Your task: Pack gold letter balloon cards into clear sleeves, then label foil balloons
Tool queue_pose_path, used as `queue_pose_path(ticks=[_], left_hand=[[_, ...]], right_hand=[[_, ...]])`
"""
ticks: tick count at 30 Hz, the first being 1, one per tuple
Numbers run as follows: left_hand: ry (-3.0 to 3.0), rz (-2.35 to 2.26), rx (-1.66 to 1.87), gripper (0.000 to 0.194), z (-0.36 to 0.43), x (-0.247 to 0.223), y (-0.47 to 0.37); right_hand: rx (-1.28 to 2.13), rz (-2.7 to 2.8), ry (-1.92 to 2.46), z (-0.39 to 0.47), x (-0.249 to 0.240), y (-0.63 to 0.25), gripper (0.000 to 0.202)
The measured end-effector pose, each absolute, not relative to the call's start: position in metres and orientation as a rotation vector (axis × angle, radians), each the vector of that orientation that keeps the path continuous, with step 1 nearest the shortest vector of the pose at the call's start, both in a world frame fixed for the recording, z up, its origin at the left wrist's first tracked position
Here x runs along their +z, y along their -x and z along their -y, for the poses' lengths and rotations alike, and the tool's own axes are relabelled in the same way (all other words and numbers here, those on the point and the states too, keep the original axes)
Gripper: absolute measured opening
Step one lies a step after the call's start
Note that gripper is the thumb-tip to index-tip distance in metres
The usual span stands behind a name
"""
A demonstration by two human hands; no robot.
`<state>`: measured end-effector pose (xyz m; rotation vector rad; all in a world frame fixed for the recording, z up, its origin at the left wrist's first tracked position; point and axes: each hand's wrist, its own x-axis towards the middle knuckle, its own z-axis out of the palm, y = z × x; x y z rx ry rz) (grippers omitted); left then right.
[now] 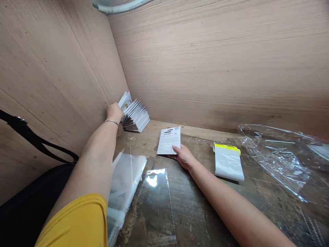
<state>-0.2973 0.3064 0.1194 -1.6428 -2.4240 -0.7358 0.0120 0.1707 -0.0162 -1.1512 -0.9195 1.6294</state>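
Note:
At the back left corner, my left hand [115, 112] is closed at the near end of a leaning row of thin white cards [137, 115], on a card [125, 102] with a round picture that stands a little higher than the row. Its fingertips are hidden. My right hand [183, 156] grips a white printed card [169, 141] by its lower right corner, thumb on top, just above the table. Text and a barcode face up on this card. Below it lies a flat clear plastic bag [158, 202], beside a stack of clear bags [128, 178] under my left forearm.
To the right rests a white packet with a yellow strip [228, 161]. A large crumpled clear plastic bag [285, 161] lies beyond it. Wooden panels [205, 61] enclose the worn table [200, 206] at the back and left. A black bag with a strap [38, 192] is at lower left.

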Motion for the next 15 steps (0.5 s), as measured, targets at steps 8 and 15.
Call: queue_pose_path(ticks=[8,15], left_hand=[[1.788,2.272,-1.733,0.034,-0.206,0.165,0.228],[2.35,2.23,-2.305,0.038,-0.07,0.093,0.13]], right_hand=[[1.202,1.103,1.38,-0.147,0.018,-0.001,0.042],[0.371,1.67,1.368,-0.059,0.07,0.007,0.071]])
